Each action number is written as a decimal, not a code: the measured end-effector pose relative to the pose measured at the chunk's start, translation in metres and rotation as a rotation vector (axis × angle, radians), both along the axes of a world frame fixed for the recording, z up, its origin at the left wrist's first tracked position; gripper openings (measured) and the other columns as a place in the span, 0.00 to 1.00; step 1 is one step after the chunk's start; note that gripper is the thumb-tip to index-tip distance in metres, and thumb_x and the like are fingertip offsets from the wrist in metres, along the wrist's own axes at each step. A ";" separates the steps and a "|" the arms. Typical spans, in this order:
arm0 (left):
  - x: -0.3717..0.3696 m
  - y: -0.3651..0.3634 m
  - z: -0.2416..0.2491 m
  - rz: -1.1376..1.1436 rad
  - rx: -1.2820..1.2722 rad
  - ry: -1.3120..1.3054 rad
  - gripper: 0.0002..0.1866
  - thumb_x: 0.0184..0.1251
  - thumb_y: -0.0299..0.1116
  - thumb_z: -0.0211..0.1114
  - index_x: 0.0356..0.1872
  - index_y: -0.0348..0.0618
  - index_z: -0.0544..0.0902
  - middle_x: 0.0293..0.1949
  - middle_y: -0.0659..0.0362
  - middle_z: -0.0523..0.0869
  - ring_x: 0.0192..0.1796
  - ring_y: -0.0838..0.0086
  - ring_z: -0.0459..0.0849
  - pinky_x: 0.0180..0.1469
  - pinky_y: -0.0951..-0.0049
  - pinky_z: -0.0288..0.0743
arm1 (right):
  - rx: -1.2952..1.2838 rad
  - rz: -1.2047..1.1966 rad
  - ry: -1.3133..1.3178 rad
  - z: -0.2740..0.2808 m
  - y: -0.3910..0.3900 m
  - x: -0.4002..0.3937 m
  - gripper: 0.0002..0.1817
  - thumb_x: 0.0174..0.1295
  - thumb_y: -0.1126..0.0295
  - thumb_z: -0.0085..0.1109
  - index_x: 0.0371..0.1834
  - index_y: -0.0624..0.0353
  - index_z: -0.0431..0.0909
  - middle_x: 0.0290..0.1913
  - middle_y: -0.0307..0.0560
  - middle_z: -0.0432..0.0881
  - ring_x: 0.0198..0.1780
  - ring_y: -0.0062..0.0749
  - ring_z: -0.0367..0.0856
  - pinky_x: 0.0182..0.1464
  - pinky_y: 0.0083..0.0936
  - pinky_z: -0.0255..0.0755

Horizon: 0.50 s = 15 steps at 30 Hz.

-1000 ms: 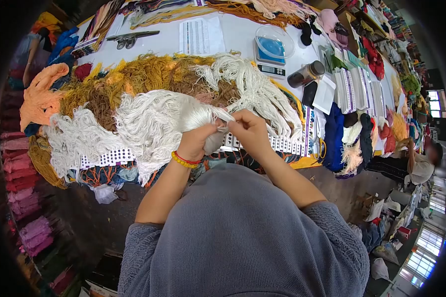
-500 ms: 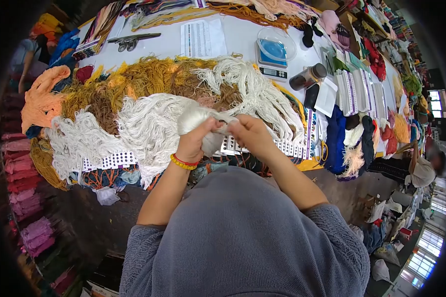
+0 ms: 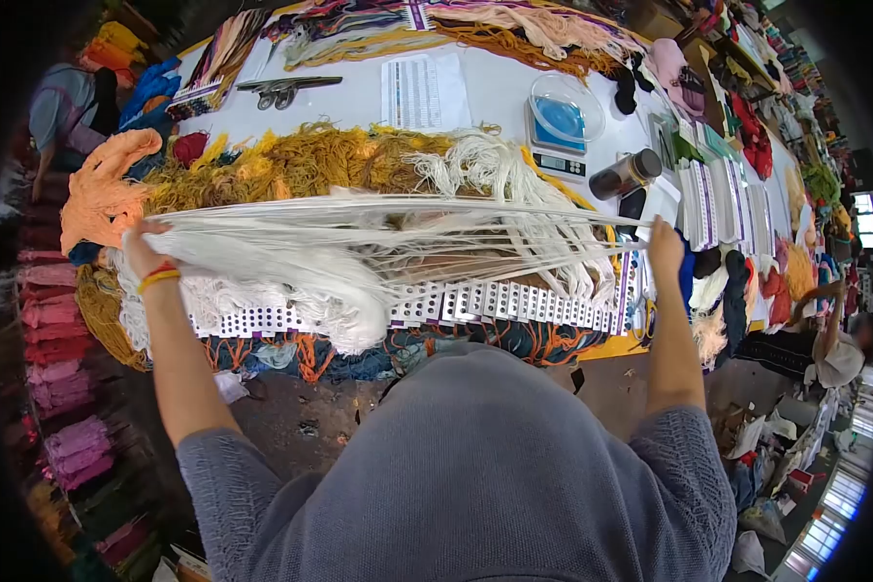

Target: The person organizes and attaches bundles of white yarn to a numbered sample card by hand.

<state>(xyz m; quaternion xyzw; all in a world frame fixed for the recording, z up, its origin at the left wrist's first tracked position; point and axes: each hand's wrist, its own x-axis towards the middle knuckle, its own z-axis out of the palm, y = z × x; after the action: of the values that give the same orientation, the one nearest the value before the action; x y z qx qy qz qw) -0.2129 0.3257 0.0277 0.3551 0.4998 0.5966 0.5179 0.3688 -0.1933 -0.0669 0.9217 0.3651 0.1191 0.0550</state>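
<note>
A hank of white yarn is stretched wide between my hands, its strands fanned out and partly sagging in the middle. My left hand, with red and yellow bracelets at the wrist, is closed on the hank's left end. At the other end, the strands run to my right hand, also closed. Beneath the stretched strands lie mustard-brown yarn, more white yarn and a row of white punched cards. Peach yarn lies just beyond my left hand.
Behind the yarn are a digital scale with a round clear lid, a dark jar, a printed sheet and a black metal tool. Stacked cards stand at right. Other people are at far left and right.
My hands have moved from close together at the centre to far apart, left and right. The bunched white yarn is now drawn out between them.
</note>
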 end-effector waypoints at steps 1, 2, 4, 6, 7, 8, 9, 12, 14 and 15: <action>-0.024 0.025 -0.002 0.100 0.039 0.126 0.14 0.58 0.37 0.54 0.15 0.43 0.70 0.20 0.58 0.73 0.27 0.71 0.72 0.30 0.75 0.65 | -0.072 -0.160 0.043 0.007 -0.014 0.013 0.16 0.63 0.58 0.35 0.37 0.56 0.71 0.34 0.51 0.77 0.32 0.51 0.77 0.32 0.43 0.71; -0.044 0.041 0.005 0.125 0.025 0.263 0.15 0.57 0.39 0.55 0.16 0.42 0.71 0.22 0.57 0.75 0.28 0.71 0.73 0.29 0.75 0.65 | 0.040 -0.198 -0.018 -0.008 -0.043 0.043 0.17 0.62 0.58 0.35 0.32 0.56 0.73 0.32 0.52 0.78 0.32 0.52 0.77 0.32 0.45 0.70; -0.071 0.061 0.029 0.181 0.012 0.253 0.18 0.58 0.43 0.54 0.14 0.41 0.72 0.23 0.57 0.76 0.25 0.71 0.73 0.23 0.74 0.65 | 0.054 -0.289 -0.087 0.014 -0.087 0.070 0.20 0.62 0.58 0.34 0.29 0.58 0.74 0.33 0.55 0.78 0.36 0.54 0.77 0.35 0.45 0.71; -0.108 0.094 0.045 0.104 0.000 0.210 0.21 0.61 0.45 0.49 0.13 0.42 0.71 0.17 0.59 0.73 0.18 0.71 0.70 0.22 0.74 0.63 | 0.054 -0.507 -0.171 0.051 -0.108 0.076 0.19 0.61 0.59 0.34 0.28 0.60 0.73 0.32 0.55 0.78 0.34 0.52 0.77 0.33 0.45 0.71; -0.122 0.106 0.055 0.100 -0.048 0.288 0.21 0.61 0.45 0.48 0.12 0.43 0.71 0.16 0.58 0.73 0.17 0.72 0.69 0.20 0.74 0.63 | 0.093 -0.383 -0.190 0.053 -0.137 0.097 0.21 0.61 0.56 0.33 0.29 0.60 0.74 0.32 0.56 0.78 0.35 0.52 0.77 0.34 0.46 0.70; -0.124 0.108 0.065 0.110 -0.049 0.338 0.21 0.61 0.46 0.48 0.13 0.44 0.70 0.16 0.58 0.73 0.17 0.72 0.69 0.19 0.74 0.63 | 0.123 -0.489 -0.135 0.070 -0.138 0.101 0.24 0.61 0.54 0.34 0.32 0.62 0.75 0.36 0.59 0.78 0.36 0.54 0.76 0.36 0.44 0.69; -0.123 0.110 0.072 0.119 -0.051 0.389 0.21 0.61 0.47 0.48 0.14 0.44 0.70 0.16 0.59 0.73 0.17 0.72 0.70 0.18 0.74 0.62 | 0.207 -0.536 -0.033 0.078 -0.136 0.110 0.25 0.61 0.52 0.35 0.34 0.64 0.75 0.36 0.61 0.77 0.36 0.56 0.76 0.36 0.43 0.68; -0.032 0.048 0.101 -0.016 -0.024 0.402 0.18 0.60 0.47 0.52 0.19 0.44 0.70 0.16 0.59 0.72 0.15 0.72 0.68 0.16 0.72 0.61 | 0.532 -0.458 0.318 0.112 -0.095 0.105 0.26 0.57 0.51 0.45 0.31 0.69 0.75 0.26 0.57 0.77 0.29 0.44 0.76 0.32 0.36 0.66; 0.011 0.043 0.074 -0.289 0.098 -0.023 0.10 0.57 0.37 0.57 0.23 0.43 0.70 0.20 0.60 0.71 0.21 0.76 0.68 0.22 0.77 0.64 | 0.599 -0.361 0.481 0.152 -0.044 0.077 0.22 0.55 0.53 0.50 0.24 0.66 0.74 0.18 0.45 0.72 0.22 0.29 0.70 0.26 0.29 0.63; 0.037 0.030 0.065 -0.479 0.010 -0.310 0.07 0.56 0.33 0.58 0.24 0.43 0.70 0.21 0.61 0.70 0.24 0.77 0.68 0.25 0.79 0.64 | 0.599 -0.315 0.537 0.181 -0.014 0.058 0.20 0.54 0.54 0.52 0.21 0.64 0.73 0.15 0.39 0.68 0.19 0.22 0.65 0.23 0.25 0.60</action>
<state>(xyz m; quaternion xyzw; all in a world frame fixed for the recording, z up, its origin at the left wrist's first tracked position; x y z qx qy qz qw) -0.1762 0.3557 0.0926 0.3703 0.3136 0.5067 0.7126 0.4265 -0.2069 0.1140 0.9397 0.1705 -0.0343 -0.2945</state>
